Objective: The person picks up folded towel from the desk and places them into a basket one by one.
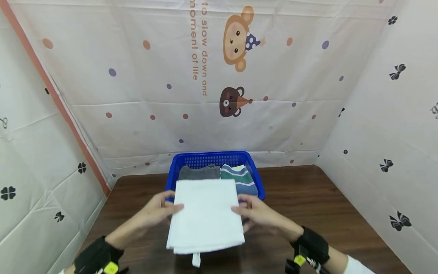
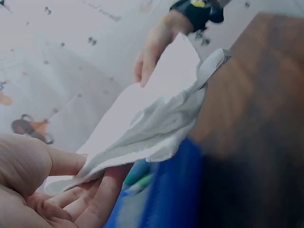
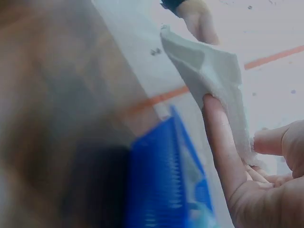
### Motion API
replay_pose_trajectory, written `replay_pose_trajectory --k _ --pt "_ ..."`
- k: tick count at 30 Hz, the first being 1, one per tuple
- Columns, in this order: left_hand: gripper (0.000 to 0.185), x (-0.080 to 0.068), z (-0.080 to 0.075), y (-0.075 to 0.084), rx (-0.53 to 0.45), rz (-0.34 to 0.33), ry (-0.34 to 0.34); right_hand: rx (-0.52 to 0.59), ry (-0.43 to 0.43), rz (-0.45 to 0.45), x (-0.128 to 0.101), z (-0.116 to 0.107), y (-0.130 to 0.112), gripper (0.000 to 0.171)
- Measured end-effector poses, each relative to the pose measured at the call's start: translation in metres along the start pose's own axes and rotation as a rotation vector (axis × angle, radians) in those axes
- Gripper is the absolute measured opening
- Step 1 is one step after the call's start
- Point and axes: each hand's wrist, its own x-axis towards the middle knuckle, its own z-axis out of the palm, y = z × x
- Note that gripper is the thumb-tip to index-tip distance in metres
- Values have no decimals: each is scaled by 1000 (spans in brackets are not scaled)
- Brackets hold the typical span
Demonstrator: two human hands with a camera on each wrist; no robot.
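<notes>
A folded white towel (image 1: 207, 217) with a small loop tag on its near edge is held up in front of the basket. My left hand (image 1: 159, 209) pinches its left side, thumb on top and fingers beneath. On the opposite side my right hand (image 1: 258, 213) grips it the same way; the right wrist view shows its fingers under the towel (image 3: 218, 80). Behind it stands a blue plastic basket (image 1: 212, 155), its near part hidden by the towel. Inside lie a folded grey cloth (image 1: 198, 173) and a striped green, blue and white cloth (image 1: 239, 179), side by side.
The basket rests on a dark brown wooden table (image 1: 291, 190), near its far edge. Printed white curtains (image 1: 137, 133) hang behind the table and along both sides. Each wrist wears a black strap (image 1: 313, 245).
</notes>
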Motion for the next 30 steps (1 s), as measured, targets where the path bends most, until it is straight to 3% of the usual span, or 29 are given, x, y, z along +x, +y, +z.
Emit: replay_pose_trajectory --k 4,8,11,14,18,20,22,26,30 --pt "45 35 -30 21 94 -10 114 -136 90 -12 43 -16 -34 38" --pt "52 79 -62 32 213 -23 190 -275 166 30 92 -32 -62 29" --pt "48 107 -77 30 264 -44 223 -344 181 86 123 -40 -72 27" --pt "41 127 -81 22 291 -70 245 -388 159 162 144 -45 -71 28" --pt "42 140 -76 9 336 -119 258 -440 129 260 158 -45 -59 23" --pt "32 143 -74 4 373 -151 265 -459 114 275 161 -44 -54 21" --pt "21 145 -73 2 441 -171 280 -459 115 270 164 -42 -51 21" --pt "26 150 -72 1 565 -204 306 -459 115 264 167 -38 -50 22" --pt "24 154 -68 -1 622 -222 308 -509 94 253 171 -38 -45 22"
